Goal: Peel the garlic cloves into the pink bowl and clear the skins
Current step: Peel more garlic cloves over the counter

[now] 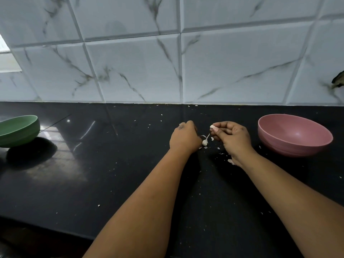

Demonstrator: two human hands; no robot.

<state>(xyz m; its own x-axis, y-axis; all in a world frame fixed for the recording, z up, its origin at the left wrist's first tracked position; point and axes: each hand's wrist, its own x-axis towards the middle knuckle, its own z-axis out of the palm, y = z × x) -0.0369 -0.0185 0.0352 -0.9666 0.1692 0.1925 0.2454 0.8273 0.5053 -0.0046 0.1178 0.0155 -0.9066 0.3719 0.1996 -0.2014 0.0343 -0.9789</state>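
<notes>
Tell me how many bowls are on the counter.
2. The green bowl sits at the far left, cut off by the frame edge; the pink bowl sits at the right, beside the right hand.

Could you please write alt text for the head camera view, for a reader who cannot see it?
Two bare hands work over a black countertop: the right hand pinches a garlic clove while the left hand is closed beside a strip of skin. A pink bowl sits right, a green bowl far left, skin flakes scattered between.
</notes>
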